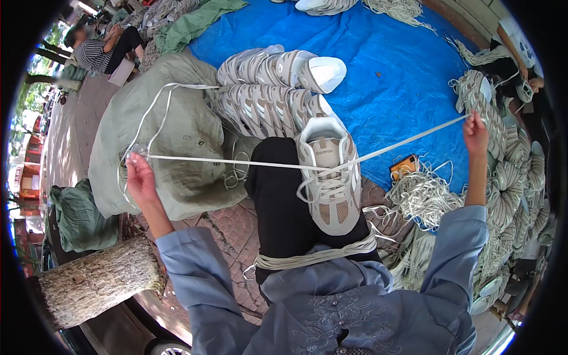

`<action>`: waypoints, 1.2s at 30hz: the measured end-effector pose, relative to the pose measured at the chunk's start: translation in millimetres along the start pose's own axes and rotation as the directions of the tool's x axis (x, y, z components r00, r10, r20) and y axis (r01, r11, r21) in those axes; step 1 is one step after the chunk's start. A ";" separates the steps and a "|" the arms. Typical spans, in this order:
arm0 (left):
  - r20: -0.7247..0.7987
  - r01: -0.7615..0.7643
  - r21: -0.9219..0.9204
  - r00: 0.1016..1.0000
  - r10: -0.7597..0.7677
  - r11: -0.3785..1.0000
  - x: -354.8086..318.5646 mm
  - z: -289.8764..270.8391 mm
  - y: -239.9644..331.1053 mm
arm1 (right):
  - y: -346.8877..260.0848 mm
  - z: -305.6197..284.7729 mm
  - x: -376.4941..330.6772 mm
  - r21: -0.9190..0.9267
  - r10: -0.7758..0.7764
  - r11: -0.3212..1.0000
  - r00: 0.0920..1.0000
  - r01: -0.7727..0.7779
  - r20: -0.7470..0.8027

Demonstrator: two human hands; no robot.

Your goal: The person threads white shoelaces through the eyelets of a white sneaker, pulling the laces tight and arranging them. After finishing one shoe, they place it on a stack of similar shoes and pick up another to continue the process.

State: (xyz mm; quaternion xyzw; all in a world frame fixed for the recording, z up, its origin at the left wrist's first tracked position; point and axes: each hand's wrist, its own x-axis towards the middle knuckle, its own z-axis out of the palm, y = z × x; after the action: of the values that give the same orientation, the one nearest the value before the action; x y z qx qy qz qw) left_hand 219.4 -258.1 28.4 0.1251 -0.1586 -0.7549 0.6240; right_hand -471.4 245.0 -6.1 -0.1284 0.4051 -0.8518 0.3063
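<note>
A beige and white sneaker (334, 218) lies on my thighs, its toe toward me. Its white shoelace (236, 160) is laced through the lower eyelets, and both ends stretch out taut to the sides. At the left, my left hand (141, 177) pinches one end, with a loose length looping up above it over a sack. Far out to the right, my right hand (475, 135) is closed on the other end. A bundle of pale laces (319, 255) lies across my lap, below the shoe's toe.
Two rows of nested sneakers (260, 106) stand ahead on a blue tarp (390, 65). A stuffed grey-green sack (142, 118) sits at left, above a tree trunk (100, 281). Right are a lace heap (423, 198), an orange-backed object (404, 167) and more shoes (503, 177). Other people sit nearby.
</note>
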 end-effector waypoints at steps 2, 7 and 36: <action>-0.154 -0.063 0.246 0.983 0.103 0.967 20.9 -8.5 19.9 | -30.2 -29.1 0.7 -0.057 -0.032 0.998 0.997 0.028 -0.071; -0.212 -0.002 0.581 0.965 0.154 0.814 27.4 -11.0 3.5 | -71.5 -71.0 3.9 -0.100 -0.075 0.993 0.989 0.062 -0.125; 0.561 -0.755 0.653 0.539 -0.628 -0.064 -182.2 111.2 -280.5 | 196.9 208.4 -144.7 -0.801 0.477 0.525 0.879 -0.288 -0.003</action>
State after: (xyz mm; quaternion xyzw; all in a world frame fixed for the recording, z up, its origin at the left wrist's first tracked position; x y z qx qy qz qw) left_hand -42.1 -21.9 17.9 0.1454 -0.9314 -0.2751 0.1889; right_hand -179.1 112.8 -20.1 -0.2477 0.7159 -0.4806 0.4417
